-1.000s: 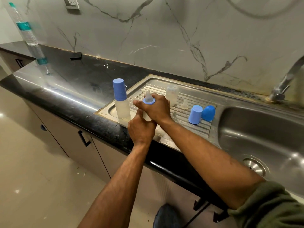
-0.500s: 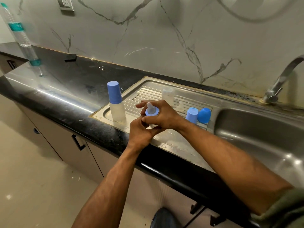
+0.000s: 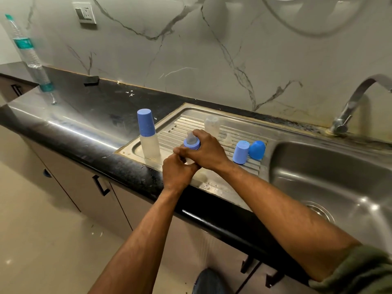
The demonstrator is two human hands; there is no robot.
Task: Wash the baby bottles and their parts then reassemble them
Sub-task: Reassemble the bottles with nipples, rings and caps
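The bottle (image 3: 189, 159) I'm putting back together stands on the ribbed draining board (image 3: 214, 183), near its front edge, and almost all of its body is hidden between my hands. I judge it light and stiff, clear plastic likely slick from the wash, so the sure hold is low around the body, while the turning belongs on the blue collar (image 3: 192, 144), whose rim gives more purchase than the soft silicone teat (image 3: 191, 137) rising out of it; squeezing the teat would only fold it. My left hand (image 3: 177, 172) is curled round the lower body of the bottle, gripping it steady from the side nearest me. My right hand (image 3: 206, 151) wraps over the top from the far side, fingers bent round the collar and clasping it, thumb towards me. Neither hand is spread at all; both are closed tight on their part. To the left on the draining board stands a finished bottle with its blue cap (image 3: 144, 122). Behind my hands is another bare bottle body (image 3: 211, 124), and to the right two loose blue caps (image 3: 240, 152), one standing, one tipped.
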